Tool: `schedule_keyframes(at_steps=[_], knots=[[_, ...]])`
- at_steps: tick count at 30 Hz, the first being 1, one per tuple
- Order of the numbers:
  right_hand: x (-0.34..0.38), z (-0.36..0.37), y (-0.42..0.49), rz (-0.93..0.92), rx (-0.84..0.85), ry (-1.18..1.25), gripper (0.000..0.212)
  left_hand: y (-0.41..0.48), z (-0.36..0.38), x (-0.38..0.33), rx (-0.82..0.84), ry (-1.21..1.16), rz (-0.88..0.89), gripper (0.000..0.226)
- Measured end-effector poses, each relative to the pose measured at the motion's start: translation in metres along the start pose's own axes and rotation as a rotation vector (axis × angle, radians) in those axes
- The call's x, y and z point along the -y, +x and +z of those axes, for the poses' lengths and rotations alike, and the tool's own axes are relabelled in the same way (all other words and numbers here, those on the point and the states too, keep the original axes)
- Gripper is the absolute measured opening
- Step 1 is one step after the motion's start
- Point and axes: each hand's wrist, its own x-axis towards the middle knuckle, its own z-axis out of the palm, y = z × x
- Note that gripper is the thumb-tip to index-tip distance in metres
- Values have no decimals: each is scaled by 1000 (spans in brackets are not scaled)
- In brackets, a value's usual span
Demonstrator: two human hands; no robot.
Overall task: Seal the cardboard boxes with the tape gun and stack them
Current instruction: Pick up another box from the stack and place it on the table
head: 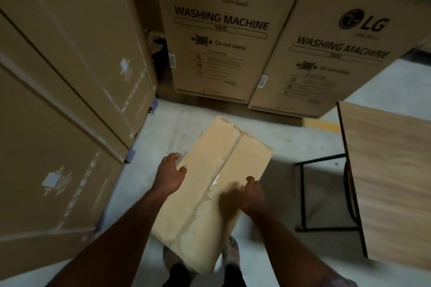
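Observation:
A tan cardboard box (217, 170) with its top flaps closed and a torn seam down the middle is held in the air above the floor, tilted away from me. My left hand (170, 176) grips its left side, thumb on top and fingers round the edge. My right hand (250, 194) grips the right side near the seam, fingers curled over the top; it is blurred. No tape gun is in view.
Two tall washing machine cartons (217, 37) (345, 53) stand ahead. Big stacked cartons (65, 105) wall off the left. A wooden table (391, 170) with black metal legs (305, 193) is on the right. Grey concrete floor (291, 147) lies between; my shoes show beneath the box.

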Motion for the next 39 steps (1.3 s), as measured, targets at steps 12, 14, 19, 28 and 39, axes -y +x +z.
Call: schedule_keyframes(at_steps=[12, 14, 19, 28, 39], knots=[[-36, 90, 13, 410, -100, 378, 97, 57, 14, 44, 290, 240, 39, 70], [-40, 98, 10, 415, -126, 464, 85, 59, 23, 48, 340, 235, 40, 73], [-69, 131, 24, 333, -179, 683, 97, 63, 37, 64, 359, 97, 30, 63], [-68, 141, 23, 306, -250, 855, 93, 65, 47, 78, 318, 54, -30, 60], [-69, 77, -4, 258, -218, 735, 92, 25, 24, 30, 215, 18, -72, 53]])
